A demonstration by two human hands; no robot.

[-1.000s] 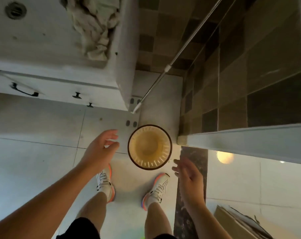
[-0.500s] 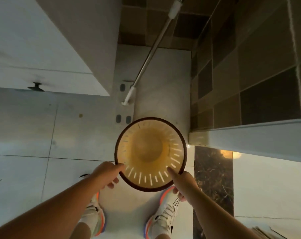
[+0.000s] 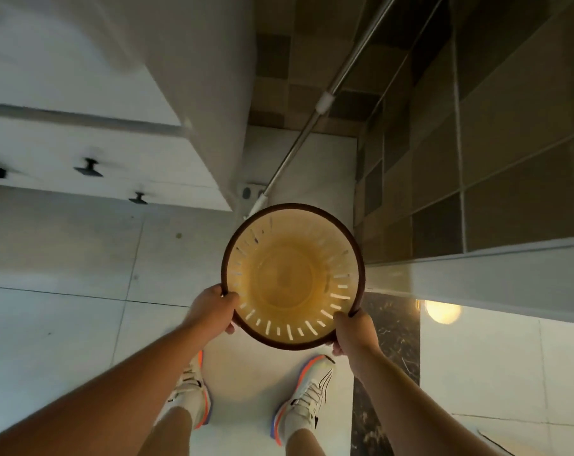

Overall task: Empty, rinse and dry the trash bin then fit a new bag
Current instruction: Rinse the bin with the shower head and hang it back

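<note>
The bin [image 3: 292, 278] sat squarely in front of the person, mouth up toward the camera, its long axis running straight down to the floor [image 3: 65, 258] just ahead of the shoes [image 3: 303, 399]. Both hands were on it, equally near. The left hand [image 3: 213, 312] gripped the near-left rim, thumb hooked inside; the right hand [image 3: 354, 330] clamped the near-right rim, fingers wrapped under. Arms reached forward and down, close to straight. Inside looked bare, no bag, though whether the base touched the tiles was hard to tell. A mop pole [image 3: 325, 103] leaned just behind the far edge.
</note>
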